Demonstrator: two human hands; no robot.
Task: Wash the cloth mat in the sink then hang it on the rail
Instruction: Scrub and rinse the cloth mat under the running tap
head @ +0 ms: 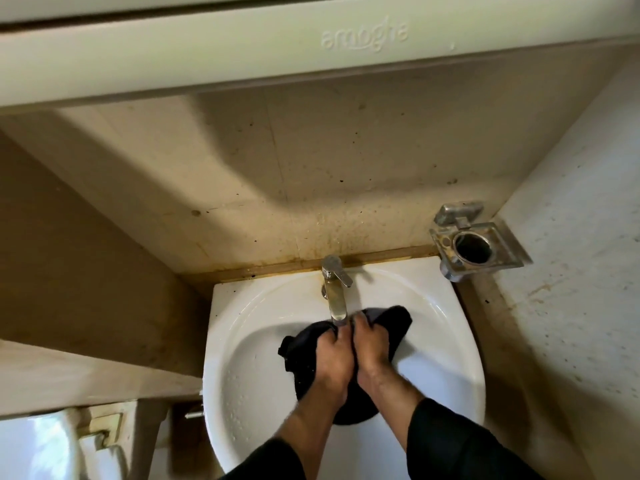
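gripping the mat (388, 327) with both hands (349, 351) side by side under the tap (336, 299), mid-sink (242, 358), bunched crosswise.

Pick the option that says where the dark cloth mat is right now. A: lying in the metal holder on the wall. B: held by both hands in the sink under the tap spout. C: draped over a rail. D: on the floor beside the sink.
B: both the left hand and the right hand grip the cloth mat inside the sink, just below the tap spout.

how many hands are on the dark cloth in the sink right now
2. The left hand and the right hand grip the dark cloth side by side, just below the tap spout, over the white sink.
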